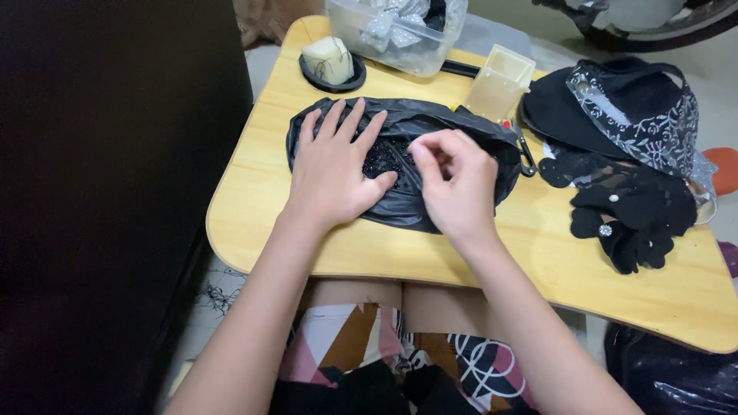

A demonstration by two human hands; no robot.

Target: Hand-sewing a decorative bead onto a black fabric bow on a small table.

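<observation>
I am pressing my left hand (332, 173) flat, fingers spread and holding nothing, on a crumpled black plastic bag (430, 131) that is lying in the middle of the wooden surface (254, 192) across my lap. My right hand (453, 180) is hovering just beside it with thumb and fingertips pinched together over a heap of tiny black beads (384, 156) in the bag's hollow; I cannot tell whether the grip is actually holding a bead, since anything there is too small to see. The beads are sitting loose on slippery plastic, so I judge that if my flat palm is shifting or lifting, the bag could be springing up and spilling them toward the floor. A careless pinch could also be flicking beads out. Well apart on my right, black lace pieces (630, 207) are lying near the edge, with a clear plastic cup (500, 81) behind the bag.
</observation>
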